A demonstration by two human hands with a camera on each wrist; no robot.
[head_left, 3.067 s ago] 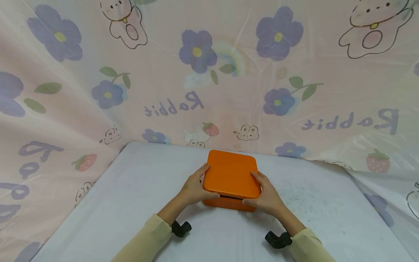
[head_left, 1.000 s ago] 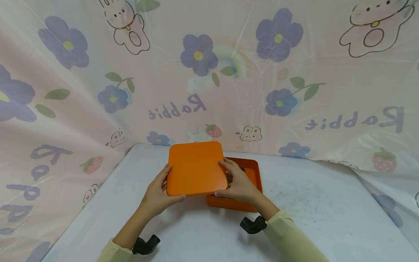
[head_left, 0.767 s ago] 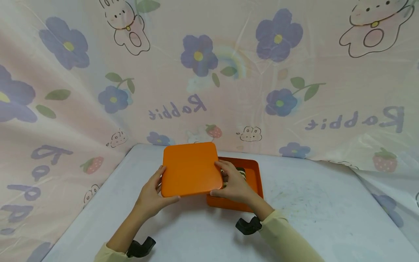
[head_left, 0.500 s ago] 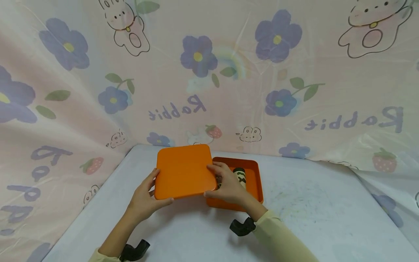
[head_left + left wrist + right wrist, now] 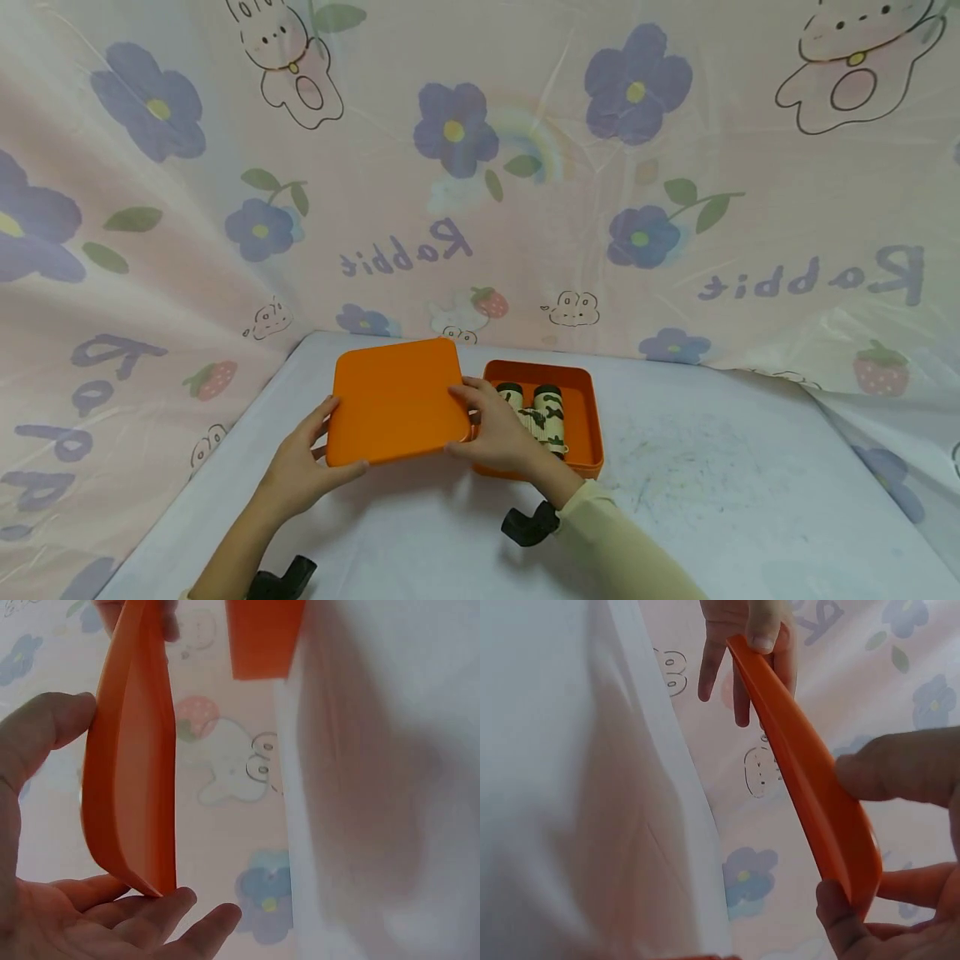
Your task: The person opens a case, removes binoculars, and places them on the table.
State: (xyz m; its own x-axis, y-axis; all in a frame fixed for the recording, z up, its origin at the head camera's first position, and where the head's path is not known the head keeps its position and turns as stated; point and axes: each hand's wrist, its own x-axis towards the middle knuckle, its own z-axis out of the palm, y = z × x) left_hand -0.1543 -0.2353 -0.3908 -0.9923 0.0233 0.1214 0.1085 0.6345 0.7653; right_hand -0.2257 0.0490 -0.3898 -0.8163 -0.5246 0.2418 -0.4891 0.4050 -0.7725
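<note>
One left hand (image 5: pixel 298 469), one right hand (image 5: pixel 498 433), both gripping orange lid (image 5: pixel 393 404), probably camouflage-patterned binoculars (image 5: pixel 551 410) in uncovered box (image 5: pixel 583 412)

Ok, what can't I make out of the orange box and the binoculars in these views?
- Head: the lower part of the binoculars' left barrel, behind the right hand.
- Head: the box's near-left inside, behind the same hand.
- Left wrist: the box's inside, out of frame past the top edge.
- Right wrist: the orange sliver, too cut off by the bottom edge to identify.
</note>
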